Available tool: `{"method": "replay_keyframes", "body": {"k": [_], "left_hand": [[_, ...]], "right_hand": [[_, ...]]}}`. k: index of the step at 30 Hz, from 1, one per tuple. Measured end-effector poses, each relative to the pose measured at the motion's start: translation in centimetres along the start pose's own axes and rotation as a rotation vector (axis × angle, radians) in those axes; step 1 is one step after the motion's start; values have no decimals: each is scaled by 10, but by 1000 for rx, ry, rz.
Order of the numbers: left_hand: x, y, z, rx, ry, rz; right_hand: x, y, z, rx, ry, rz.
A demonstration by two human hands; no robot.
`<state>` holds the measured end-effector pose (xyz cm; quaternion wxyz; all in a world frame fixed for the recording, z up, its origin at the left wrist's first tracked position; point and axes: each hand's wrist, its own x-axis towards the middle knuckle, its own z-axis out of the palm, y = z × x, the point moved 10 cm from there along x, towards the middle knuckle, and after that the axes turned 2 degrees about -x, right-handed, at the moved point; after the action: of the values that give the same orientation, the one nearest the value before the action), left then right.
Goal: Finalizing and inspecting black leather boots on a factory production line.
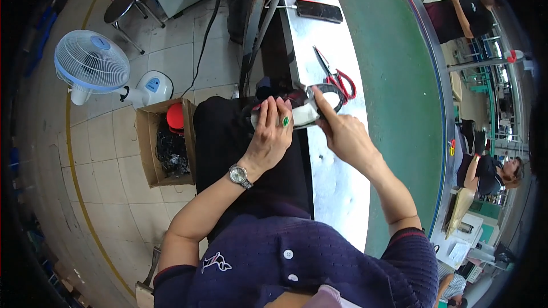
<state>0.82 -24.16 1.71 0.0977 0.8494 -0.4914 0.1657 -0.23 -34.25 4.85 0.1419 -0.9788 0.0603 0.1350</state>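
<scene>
A black and white shoe (305, 115) is held between my two hands, over my lap and the near edge of the metal ledge. My left hand (268, 137), with a watch and a green-stoned ring, has its fingers closed together over the shoe's left part. My right hand (347, 134) grips the right end, its index finger laid across the top and the thumb below. Some of the shoe is hidden under my fingers. Just beyond it, a pair of scissors with red handles (344, 84) lies on the ledge, blades pointing away.
A phone (318, 11) with a white cable lies farther along the metal ledge (337, 194). A green conveyor belt (394, 80) runs along its right. On the left floor are a cardboard box (149, 162), a fan (94, 65) and a stool (123, 10). People sit across the belt.
</scene>
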Motion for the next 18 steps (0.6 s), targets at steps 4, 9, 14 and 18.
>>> {"method": "replay_keyframes", "body": {"k": [4,9,14,18], "left_hand": [[-2,2,-5,-69,76,-14],[-3,4,-1,-13,52,32],[-3,2,-5,-58,118,-4],[0,5,-1,-34,95,35]], "right_hand": [[-16,5,-28,345,455,17],[-1,16,10,31,85,38],[-17,-11,-27,352,467,-38],[-1,-3,28,44,56,12]]}}
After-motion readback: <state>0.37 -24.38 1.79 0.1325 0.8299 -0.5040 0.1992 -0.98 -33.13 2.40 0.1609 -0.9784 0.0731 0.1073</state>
